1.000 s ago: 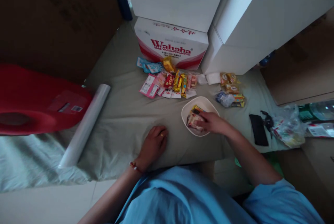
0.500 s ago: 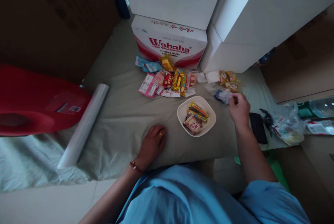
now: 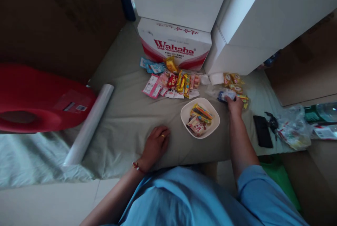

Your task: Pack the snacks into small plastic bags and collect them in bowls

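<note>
My right hand (image 3: 235, 106) reaches past the bowl, its fingers closed at the edge of a small blue-and-clear wrapped packet (image 3: 226, 95) that lies on the cloth. My left hand (image 3: 157, 143) rests on the cloth with its fingers curled in and nothing visible in them. Between the hands stands a white bowl (image 3: 212, 129) holding yellow-wrapped sticks (image 3: 202, 113) and a red-and-white snack packet (image 3: 197, 126). Brown-yellow packets (image 3: 235, 78) lie beyond my right hand, and a yellow wrapper (image 3: 243, 100) shows just beside it.
Several snack packets (image 3: 172, 81) line the front of a Wahaha carton (image 3: 175, 46). To the left are a red container (image 3: 44, 96) and a plastic roll (image 3: 91, 124). A black phone (image 3: 262, 131), a plastic bag (image 3: 293, 127) and bottles (image 3: 319, 110) lie right.
My right hand has moved slightly left and forward, onto the blue-and-clear packet, uncovering a yellow wrapper on its right. The left hand stays put. The whole view has shifted slightly.
</note>
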Tool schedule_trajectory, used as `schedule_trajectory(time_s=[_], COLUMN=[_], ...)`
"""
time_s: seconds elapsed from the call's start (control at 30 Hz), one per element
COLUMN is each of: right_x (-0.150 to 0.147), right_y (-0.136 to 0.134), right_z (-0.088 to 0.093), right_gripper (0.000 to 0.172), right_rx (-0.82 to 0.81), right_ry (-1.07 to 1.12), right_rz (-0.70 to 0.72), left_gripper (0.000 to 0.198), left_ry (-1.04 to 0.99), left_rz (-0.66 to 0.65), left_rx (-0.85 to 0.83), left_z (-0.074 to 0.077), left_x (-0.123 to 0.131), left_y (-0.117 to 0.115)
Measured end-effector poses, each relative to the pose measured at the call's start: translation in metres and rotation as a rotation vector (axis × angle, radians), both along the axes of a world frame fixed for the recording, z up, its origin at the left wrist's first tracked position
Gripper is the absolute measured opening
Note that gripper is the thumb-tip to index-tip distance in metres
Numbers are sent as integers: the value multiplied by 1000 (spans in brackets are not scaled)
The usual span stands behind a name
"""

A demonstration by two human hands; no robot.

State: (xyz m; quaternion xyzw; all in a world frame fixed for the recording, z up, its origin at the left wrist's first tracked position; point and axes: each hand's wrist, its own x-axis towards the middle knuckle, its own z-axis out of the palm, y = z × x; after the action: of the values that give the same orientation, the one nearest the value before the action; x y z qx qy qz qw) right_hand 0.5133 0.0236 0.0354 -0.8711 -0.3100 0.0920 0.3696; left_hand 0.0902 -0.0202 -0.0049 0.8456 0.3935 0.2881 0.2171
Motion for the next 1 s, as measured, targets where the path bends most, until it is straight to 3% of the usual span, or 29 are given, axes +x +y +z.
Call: schedule_trajectory(time_s=[0.13,0.3,0.43,0.5,0.6,0.67,0.93,1.0], right_x=[-6,-26,-65,-85,-106,-113,-122,-123], right_y=[-8,-31,-45,-47,-49,-49,-44,-44], right_z=[14,47,62,61,57,53,40,40], right_gripper=[36,42,38,38,41,43,30,33], right_rx=[254,427,277,180,68,23,-58,-35], right_ry=[386,874,1029,1060,1067,1008,538,425], right_rz=[-59,174,367,444,522,549,838,925], left_gripper=[19,24,54,51,22,23,8,16], left_ry=[-139,-252,-294,-299,-280,-267,-395,-445], left_rz=[62,43,-72,-213,-419,-460,-166,-72], left_rx=[-32,-122,-139,-73,6,-17,-196,-260], left_z=[11,35,58,68,77,77,49,45], left_x=[3,30,63,74,83,85,98,101], left_y=[2,17,43,56,68,70,53,53])
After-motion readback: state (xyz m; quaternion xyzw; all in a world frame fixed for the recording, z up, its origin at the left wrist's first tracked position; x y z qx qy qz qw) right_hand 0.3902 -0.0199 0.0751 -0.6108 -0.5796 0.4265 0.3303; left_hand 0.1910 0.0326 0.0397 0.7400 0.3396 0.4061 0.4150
